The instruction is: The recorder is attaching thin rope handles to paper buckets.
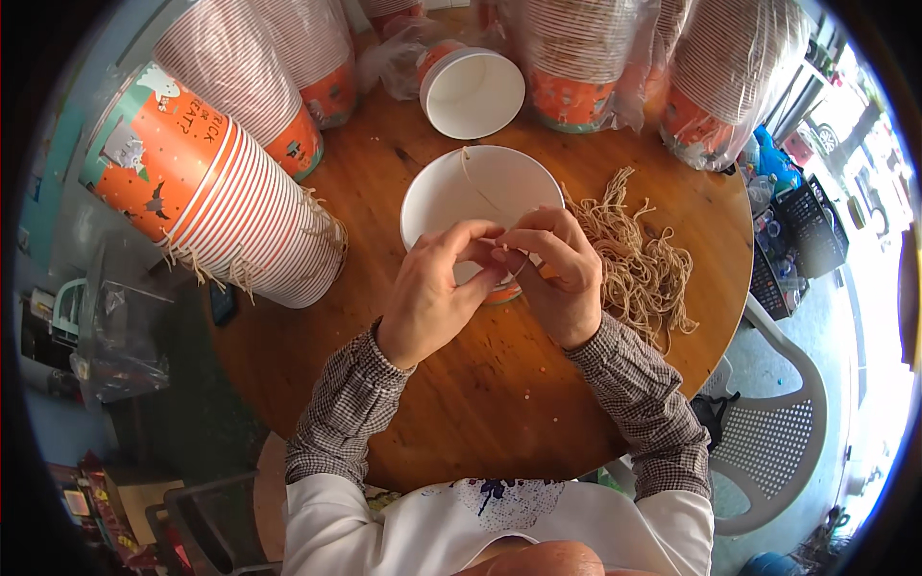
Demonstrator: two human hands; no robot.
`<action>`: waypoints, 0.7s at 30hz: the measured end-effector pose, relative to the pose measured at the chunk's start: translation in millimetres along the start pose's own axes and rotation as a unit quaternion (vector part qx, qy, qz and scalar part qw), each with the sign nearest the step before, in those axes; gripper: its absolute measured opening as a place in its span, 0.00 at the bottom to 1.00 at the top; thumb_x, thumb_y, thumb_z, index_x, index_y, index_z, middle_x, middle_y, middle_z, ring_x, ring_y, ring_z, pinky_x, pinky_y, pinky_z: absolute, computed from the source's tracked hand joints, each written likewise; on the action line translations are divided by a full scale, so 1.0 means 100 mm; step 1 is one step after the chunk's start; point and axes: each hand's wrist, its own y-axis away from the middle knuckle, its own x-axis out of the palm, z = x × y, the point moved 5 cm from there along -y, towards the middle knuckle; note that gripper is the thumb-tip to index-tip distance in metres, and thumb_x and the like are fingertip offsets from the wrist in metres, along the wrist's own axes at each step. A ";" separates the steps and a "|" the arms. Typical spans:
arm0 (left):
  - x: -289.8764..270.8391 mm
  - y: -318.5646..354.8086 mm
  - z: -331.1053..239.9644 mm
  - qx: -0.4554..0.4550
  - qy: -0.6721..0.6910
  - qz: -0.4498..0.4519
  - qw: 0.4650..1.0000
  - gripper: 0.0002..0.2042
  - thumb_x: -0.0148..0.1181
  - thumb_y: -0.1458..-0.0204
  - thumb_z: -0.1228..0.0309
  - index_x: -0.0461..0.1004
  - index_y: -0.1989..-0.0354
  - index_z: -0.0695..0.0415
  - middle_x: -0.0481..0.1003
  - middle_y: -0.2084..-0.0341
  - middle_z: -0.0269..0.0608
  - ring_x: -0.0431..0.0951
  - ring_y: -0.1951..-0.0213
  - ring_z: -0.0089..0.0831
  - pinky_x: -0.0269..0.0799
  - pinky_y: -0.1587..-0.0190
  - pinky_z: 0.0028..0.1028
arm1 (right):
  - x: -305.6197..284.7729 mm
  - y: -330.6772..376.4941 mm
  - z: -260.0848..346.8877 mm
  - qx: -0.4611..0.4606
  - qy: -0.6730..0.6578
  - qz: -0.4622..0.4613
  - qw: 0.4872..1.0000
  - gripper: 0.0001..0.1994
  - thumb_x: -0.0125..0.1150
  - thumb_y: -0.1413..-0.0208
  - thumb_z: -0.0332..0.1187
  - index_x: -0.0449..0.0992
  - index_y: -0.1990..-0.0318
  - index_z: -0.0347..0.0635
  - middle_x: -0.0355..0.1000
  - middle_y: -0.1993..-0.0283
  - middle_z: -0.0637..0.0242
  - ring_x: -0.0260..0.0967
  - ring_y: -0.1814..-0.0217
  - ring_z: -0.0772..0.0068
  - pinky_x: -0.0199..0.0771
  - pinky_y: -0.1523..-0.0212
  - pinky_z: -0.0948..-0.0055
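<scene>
In front of me on the table stands a paper bucket (427, 197), white inside, with a bit of orange and green outside showing below my hands. A thin tan cord (473, 182) runs from its far rim down across the inside. At the near rim, my left hand (427, 298) and my right hand (565, 274) meet with fingertips pinched together on the cord. The fingers partly hide the cord's end and the near rim. Just right of the bucket lies a loose heap of tan cords (639, 259).
A tall stack of orange buckets (226, 192), cord ends hanging from it, leans at the left. Beyond my bucket another one (473, 94) lies tipped toward me. Plastic-wrapped bucket stacks (576, 67) line the far edge. A grey chair (773, 432) stands at the right.
</scene>
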 end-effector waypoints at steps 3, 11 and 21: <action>-0.01 0.02 -0.01 0.030 -0.015 0.003 0.999 0.12 0.62 0.48 0.79 0.72 0.55 0.65 0.81 0.67 0.43 0.82 0.63 0.28 0.76 0.58 0.26 | 0.01 0.01 -0.01 0.035 -0.042 0.004 0.999 0.11 0.69 0.54 0.24 0.78 0.62 0.44 0.71 0.59 0.65 0.69 0.55 0.60 0.76 0.60 0.65; -0.10 -0.03 0.08 -0.049 0.095 -0.014 0.994 0.05 0.62 0.46 0.77 0.76 0.64 0.65 0.81 0.69 0.38 0.81 0.64 0.23 0.78 0.63 0.22 | -0.10 -0.03 0.23 -0.165 0.026 0.098 0.981 0.34 0.74 0.61 0.28 0.67 0.42 0.43 0.67 0.41 0.57 0.64 0.36 0.54 0.65 0.37 0.51; 0.02 -0.01 0.06 -0.013 0.211 0.014 0.977 0.05 0.61 0.44 0.78 0.76 0.62 0.65 0.80 0.66 0.37 0.79 0.62 0.22 0.77 0.57 0.22 | -0.18 -0.06 0.19 -0.032 0.014 0.138 0.990 0.31 0.68 0.56 0.23 0.64 0.42 0.42 0.74 0.49 0.64 0.74 0.47 0.65 0.54 0.31 0.50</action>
